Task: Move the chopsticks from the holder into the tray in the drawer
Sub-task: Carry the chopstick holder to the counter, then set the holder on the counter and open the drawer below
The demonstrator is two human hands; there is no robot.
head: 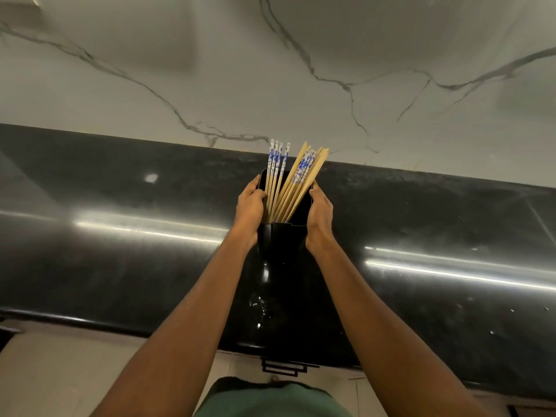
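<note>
**Both hands on the chopstick holder at the desk**

Tall black holder [278,281] stands on the dark glossy desk [120,251], w/ a white marble-veined wall [270,70] behind. Left hand [249,206] clasps the holder's upper left side; right hand [320,210] clasps the upper right side. Fingers of both are wrapped round the rim, thumbs on the near side, so each hand is closed on the holder itself, not on the sticks.

Chopsticks [288,182] all sit inside the holder, tops sticking out above the rim in 2 loose groups: a left bunch nearly upright w/ blue-and-white patterned ends, and a right bunch fanned and tilted to the right, mostly plain wood w/ a few patterned ones mixed in. Left fingers lie just beside the left bunch; right fingertips are near the right bunch, contact unclear.

Below the desk edge, pale cabinet fronts [75,371] and a black handle [284,367] show. Green clothing [270,398] at bottom centre.
</note>
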